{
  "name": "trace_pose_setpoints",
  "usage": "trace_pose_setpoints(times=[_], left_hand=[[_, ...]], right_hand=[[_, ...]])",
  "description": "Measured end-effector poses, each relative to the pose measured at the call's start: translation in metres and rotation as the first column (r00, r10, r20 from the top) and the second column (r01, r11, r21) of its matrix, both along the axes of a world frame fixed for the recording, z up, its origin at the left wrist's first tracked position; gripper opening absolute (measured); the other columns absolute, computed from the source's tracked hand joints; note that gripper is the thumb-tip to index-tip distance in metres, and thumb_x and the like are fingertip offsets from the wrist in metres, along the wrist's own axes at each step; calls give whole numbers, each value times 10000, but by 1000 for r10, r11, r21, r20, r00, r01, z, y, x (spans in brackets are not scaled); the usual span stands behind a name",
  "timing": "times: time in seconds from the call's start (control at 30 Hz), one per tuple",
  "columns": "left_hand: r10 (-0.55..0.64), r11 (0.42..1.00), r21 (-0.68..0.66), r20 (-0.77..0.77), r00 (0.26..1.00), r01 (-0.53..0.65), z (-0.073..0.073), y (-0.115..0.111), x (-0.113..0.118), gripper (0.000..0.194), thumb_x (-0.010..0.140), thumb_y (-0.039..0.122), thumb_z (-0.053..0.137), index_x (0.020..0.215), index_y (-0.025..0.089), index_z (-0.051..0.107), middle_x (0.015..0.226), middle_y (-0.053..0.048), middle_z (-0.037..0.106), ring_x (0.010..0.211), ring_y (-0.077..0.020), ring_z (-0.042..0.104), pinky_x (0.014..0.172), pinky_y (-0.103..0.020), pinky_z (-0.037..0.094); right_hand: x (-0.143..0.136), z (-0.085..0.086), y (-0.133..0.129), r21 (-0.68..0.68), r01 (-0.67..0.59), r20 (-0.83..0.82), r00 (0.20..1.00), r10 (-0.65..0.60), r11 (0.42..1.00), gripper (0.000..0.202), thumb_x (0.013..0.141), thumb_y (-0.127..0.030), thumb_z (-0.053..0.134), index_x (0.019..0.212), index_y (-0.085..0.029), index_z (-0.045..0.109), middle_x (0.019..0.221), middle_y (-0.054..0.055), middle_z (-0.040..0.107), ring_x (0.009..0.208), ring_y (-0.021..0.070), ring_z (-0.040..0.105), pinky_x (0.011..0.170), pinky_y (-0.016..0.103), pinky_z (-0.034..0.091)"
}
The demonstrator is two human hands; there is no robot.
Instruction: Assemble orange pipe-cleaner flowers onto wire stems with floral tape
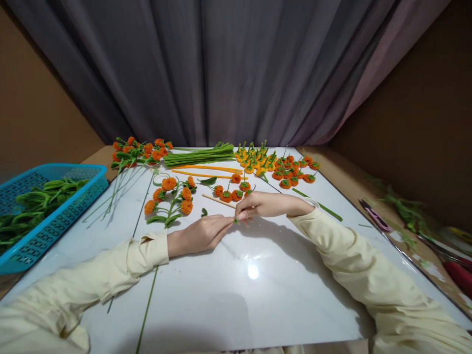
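Observation:
My left hand (206, 233) and my right hand (260, 205) meet near the middle of the white table. Their fingertips pinch together around a tiny green piece (236, 221), mostly hidden by the fingers. A thin wooden stick (218, 200) points left from beside my right fingers. Just beyond my hands lie small orange flowers (226, 196) with green centres. To the left is a green stem bearing several orange pompom blooms (169, 184) and leaves, with a tape roll (161, 179) behind it. A small dark green leaf (204, 212) lies above my left hand.
A blue basket (98, 184) of green leaves stands at the left. Green stems (201, 156), orange strips (206, 168), yellow flowers (254, 158) and more orange flowers line the back. Pliers (376, 216) and green scraps lie beyond the right edge.

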State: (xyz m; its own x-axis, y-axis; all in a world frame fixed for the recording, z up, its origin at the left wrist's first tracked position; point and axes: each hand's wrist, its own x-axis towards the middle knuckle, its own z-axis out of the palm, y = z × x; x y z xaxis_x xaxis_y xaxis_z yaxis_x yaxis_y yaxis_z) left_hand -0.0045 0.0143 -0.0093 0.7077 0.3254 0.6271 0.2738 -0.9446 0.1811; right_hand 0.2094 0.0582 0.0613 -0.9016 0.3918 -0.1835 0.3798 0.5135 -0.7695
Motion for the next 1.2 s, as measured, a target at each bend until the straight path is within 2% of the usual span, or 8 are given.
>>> trace_pose_setpoints(times=[0.1,0.27,0.47,0.7,0.83,1.0,1.2], left_hand=[[3,1000,-19,6,1000,-3,1,0,0,173,918,134,413,1019,111,552,839,-85,682,716,-155,649,668,-252,532],[-8,999,-39,-63,998,6,2,-1,0,180,926,145,389,1006,115,548,813,-80,669,701,-153,637,656,-254,525],[-23,999,25,-47,999,25,2,-2,-2,172,913,113,388,1021,104,521,784,-86,647,680,-158,608,627,-265,518],[-17,993,119,-38,999,21,4,-1,-1,184,893,78,409,1047,80,509,748,-103,629,656,-168,588,597,-272,509],[-1,990,143,-33,999,6,3,0,-1,186,898,81,411,1060,82,503,719,-86,619,634,-168,577,572,-271,497],[42,988,151,-6,999,-41,1,0,0,180,921,108,402,1074,93,496,778,-94,645,650,-166,597,584,-277,506],[87,995,32,75,993,-89,3,-1,1,241,927,133,418,1164,116,455,970,-112,658,820,-162,647,697,-264,542]], right_hand=[[3,1,2,-30,15,-32,999,-16,999,241,904,-256,461,848,-98,635,721,51,626,683,127,570,651,221,432],[1,0,0,3,27,-41,999,-27,1000,233,902,-227,471,844,-88,648,685,39,617,652,114,564,639,210,434],[-3,-1,-1,-22,26,-47,999,-27,999,223,906,-210,458,823,-85,623,668,33,607,626,108,554,625,211,437],[-6,2,-5,37,-28,-24,999,29,999,244,877,-161,458,665,-112,570,599,18,585,570,97,525,597,203,400],[-7,4,-7,48,-5,-8,1000,5,999,267,858,-151,460,606,-123,545,578,15,574,557,99,517,594,209,394],[-7,5,-8,39,34,3,999,-35,999,304,861,-172,461,571,-126,540,571,16,571,552,100,504,609,219,391],[-7,8,-9,-52,114,26,993,-113,992,270,865,-191,465,662,-105,621,563,8,566,555,104,487,623,231,391]])
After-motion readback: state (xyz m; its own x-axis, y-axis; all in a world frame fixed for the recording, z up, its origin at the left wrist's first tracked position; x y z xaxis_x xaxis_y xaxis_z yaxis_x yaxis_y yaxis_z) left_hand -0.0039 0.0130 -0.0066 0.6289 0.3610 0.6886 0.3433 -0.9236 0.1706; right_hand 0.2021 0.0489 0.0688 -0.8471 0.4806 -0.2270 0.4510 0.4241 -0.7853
